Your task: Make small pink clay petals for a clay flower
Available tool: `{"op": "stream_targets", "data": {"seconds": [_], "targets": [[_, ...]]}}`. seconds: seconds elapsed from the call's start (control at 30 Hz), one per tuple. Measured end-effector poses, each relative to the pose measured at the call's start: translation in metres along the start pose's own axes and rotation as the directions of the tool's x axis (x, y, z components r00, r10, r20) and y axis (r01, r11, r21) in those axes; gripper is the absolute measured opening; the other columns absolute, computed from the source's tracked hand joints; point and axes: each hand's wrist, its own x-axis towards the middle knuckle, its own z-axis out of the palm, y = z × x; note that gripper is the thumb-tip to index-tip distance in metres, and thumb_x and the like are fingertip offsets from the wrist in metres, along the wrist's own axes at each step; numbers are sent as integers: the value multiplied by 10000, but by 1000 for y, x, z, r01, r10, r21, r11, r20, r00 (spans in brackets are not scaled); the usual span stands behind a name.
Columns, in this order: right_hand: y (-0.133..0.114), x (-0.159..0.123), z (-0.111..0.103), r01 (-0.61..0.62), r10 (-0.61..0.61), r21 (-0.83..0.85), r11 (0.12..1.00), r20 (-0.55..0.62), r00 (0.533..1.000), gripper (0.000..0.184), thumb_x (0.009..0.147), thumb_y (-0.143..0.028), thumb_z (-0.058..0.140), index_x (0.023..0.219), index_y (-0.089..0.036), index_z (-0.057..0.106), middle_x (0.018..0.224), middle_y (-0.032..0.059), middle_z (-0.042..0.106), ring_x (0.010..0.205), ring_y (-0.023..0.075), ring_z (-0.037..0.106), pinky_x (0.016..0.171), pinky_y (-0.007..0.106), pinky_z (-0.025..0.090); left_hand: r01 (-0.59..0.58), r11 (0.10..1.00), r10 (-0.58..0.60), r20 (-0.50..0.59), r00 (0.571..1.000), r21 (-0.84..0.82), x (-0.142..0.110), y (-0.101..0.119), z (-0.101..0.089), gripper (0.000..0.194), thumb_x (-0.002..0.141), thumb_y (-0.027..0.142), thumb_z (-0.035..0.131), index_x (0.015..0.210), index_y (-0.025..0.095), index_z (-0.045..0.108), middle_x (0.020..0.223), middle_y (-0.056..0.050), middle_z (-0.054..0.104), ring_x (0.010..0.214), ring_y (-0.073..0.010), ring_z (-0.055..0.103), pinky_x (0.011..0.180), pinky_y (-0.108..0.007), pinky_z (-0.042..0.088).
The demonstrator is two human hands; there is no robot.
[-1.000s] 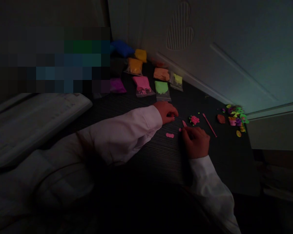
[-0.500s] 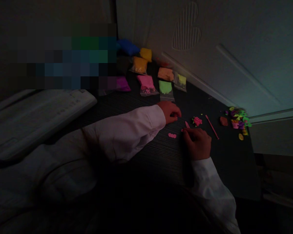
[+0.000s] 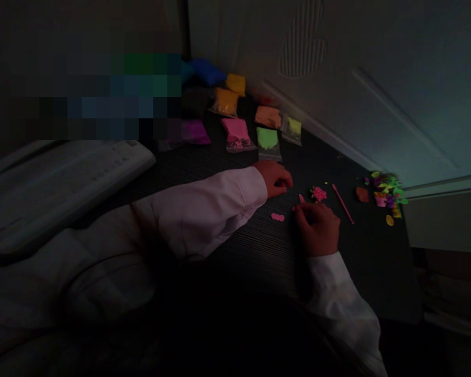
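My right hand [image 3: 318, 228] is closed in a pinch at the table, and a small bit of pink clay [image 3: 294, 208] shows at its fingertips. A pink blade-shaped tip [image 3: 301, 198] sticks out just beyond these fingers; its other end is hidden. My left hand [image 3: 272, 178] rests on the table with loosely curled fingers, a gap between thumb and fingers, and nothing visible in it. Between the hands and nearer me lies a flat strip of joined pink clay discs [image 3: 278, 217]. A pink clay flower [image 3: 318, 194] with green edges sits beyond my right hand.
A pink rod tool [image 3: 343, 204] lies right of the flower, then a reddish-brown lump [image 3: 361, 195] and colourful clay pieces [image 3: 390, 193] at the table's right edge. Bags of clay, one pink [image 3: 237, 135], one green [image 3: 267, 139], stand behind. A pale keyboard-like device [image 3: 70, 183] is left.
The view has shifted slightly. Both hands keep nearly the same place and pose, and the clay pieces on the table lie as before.
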Motion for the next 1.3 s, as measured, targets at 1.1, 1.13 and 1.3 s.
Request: {"op": "stream_targets", "data": {"seconds": [1.1, 1.13, 1.3], "targets": [[-3, -2, -6, -34, 48, 248, 968, -50, 998, 120, 683, -280, 469, 717, -199, 549, 694, -5, 516, 646, 117, 453, 650, 281, 331, -158, 987, 158, -4, 987, 8, 0, -6, 8, 141, 615, 253, 520, 712, 197, 607, 734, 11, 597, 726, -102, 502, 692, -224, 321], [-5, 0, -7, -27, 47, 280, 960, -64, 997, 117, 686, -273, 465, 722, -197, 546, 698, -5, 516, 649, 116, 454, 653, 279, 334, -169, 986, 169, -17, 985, -8, 0, -5, 7, 146, 624, 262, 515, 713, 194, 609, 743, 3, 598, 734, -105, 503, 697, -230, 323], [-18, 13, -9, 10, 55, 360, 933, -171, 984, 109, 689, -265, 464, 728, -194, 538, 679, -7, 507, 684, 123, 453, 669, 290, 335, -128, 975, 98, -163, 982, -183, -4, 4, -2, 216, 662, 322, 473, 742, 170, 604, 753, -23, 600, 739, -107, 511, 712, -245, 348]]}}
